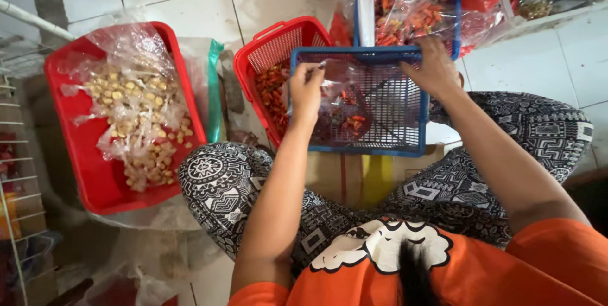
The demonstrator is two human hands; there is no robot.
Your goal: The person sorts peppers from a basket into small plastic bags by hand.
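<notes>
Now the left hand (306, 87) pinches the top edge of a clear bag (339, 100) with its fingers (310, 71) closed on it. The bag holds a few red chilies (354, 121) and hangs over the blue basket (392, 147). The right hand (434, 68) grips the basket's far rim, fingers curled over it.

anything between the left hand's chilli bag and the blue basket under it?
Nothing visible. The left hand pinches the top of the clear bag of chillies, which hangs right over the blue basket. The right hand is at the basket's far rim, off to the side.
</notes>
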